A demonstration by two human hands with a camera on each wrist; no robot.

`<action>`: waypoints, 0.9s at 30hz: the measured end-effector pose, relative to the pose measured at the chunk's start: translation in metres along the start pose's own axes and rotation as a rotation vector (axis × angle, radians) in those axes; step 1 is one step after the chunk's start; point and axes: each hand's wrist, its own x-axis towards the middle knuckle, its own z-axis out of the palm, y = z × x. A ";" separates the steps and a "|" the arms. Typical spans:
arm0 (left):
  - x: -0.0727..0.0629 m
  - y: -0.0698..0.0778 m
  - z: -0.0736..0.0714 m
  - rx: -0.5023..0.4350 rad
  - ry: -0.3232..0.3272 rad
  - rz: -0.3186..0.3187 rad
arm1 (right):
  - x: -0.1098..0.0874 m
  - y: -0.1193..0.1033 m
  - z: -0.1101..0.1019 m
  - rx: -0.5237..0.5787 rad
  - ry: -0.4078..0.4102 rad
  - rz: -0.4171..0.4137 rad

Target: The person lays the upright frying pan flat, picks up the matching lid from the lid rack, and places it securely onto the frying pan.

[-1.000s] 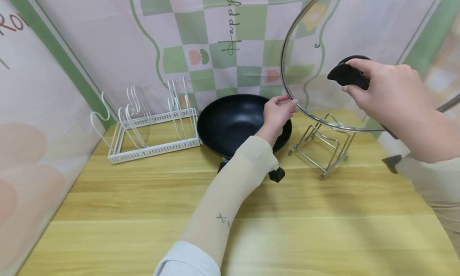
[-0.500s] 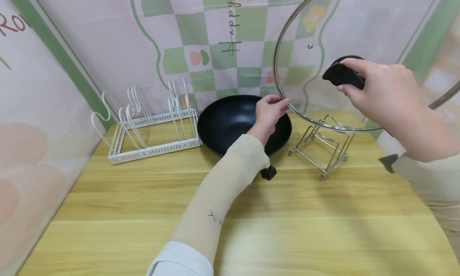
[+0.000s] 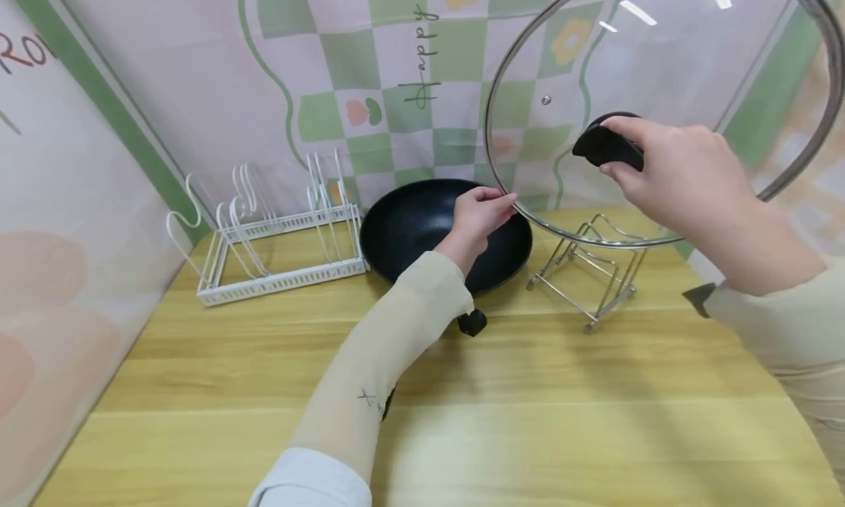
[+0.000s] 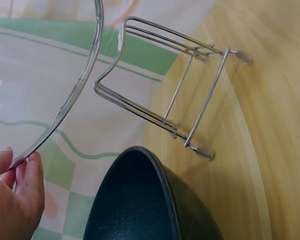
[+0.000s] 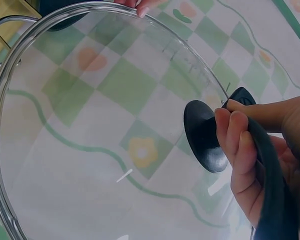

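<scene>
A large glass lid (image 3: pixel 667 74) with a metal rim is held up, tilted on edge, at the right of the head view. My right hand (image 3: pixel 686 177) grips its black handle (image 3: pixel 607 144), fingers curled round it in the right wrist view. My left hand (image 3: pixel 478 217) pinches the lid's rim (image 4: pixel 72 97) between thumb and fingers. Below the left hand, a black wok (image 3: pixel 409 224) stands on the table, partly hidden by the left arm. Under the lid's lower edge is a small silver wire rack (image 4: pixel 135 107), overlapped by the rim in the head view.
A white rack (image 3: pixel 284 276) with upright wire dividers stands left of the wok. The wooden table (image 3: pixel 561 433) runs back to a wall covered by a green checkered cloth (image 3: pixel 455 103). The wok's black handle (image 3: pixel 472 322) juts toward the front.
Both hands have moved left with the lid, which now shows more of its face. The wok and both racks have stayed in place.
</scene>
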 end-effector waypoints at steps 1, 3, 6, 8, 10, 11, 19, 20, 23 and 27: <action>0.000 0.001 -0.002 0.006 -0.001 0.000 | 0.000 -0.001 0.000 -0.004 -0.002 0.000; 0.000 0.003 -0.006 0.017 -0.010 -0.003 | 0.001 -0.004 0.001 -0.010 -0.004 -0.001; -0.001 0.007 -0.012 0.042 -0.020 -0.012 | 0.002 -0.007 0.001 -0.017 -0.010 -0.002; -0.001 0.009 -0.016 0.066 -0.034 -0.023 | 0.003 -0.009 0.001 -0.017 -0.016 0.001; 0.000 0.010 -0.020 0.083 -0.046 -0.035 | 0.003 -0.010 0.001 -0.013 -0.020 0.000; 0.001 0.010 -0.022 0.092 -0.048 -0.035 | 0.003 -0.011 0.002 -0.011 -0.021 -0.001; 0.001 0.013 -0.036 0.087 -0.057 -0.043 | 0.009 -0.017 0.007 -0.018 -0.032 -0.013; 0.001 0.013 -0.037 0.091 -0.057 -0.043 | 0.010 -0.017 0.008 -0.019 -0.037 -0.008; 0.001 0.016 -0.042 0.099 -0.055 -0.041 | 0.013 -0.019 0.010 -0.019 -0.045 0.002; 0.001 0.019 -0.048 0.110 -0.047 -0.032 | 0.016 -0.021 0.013 -0.019 -0.060 0.009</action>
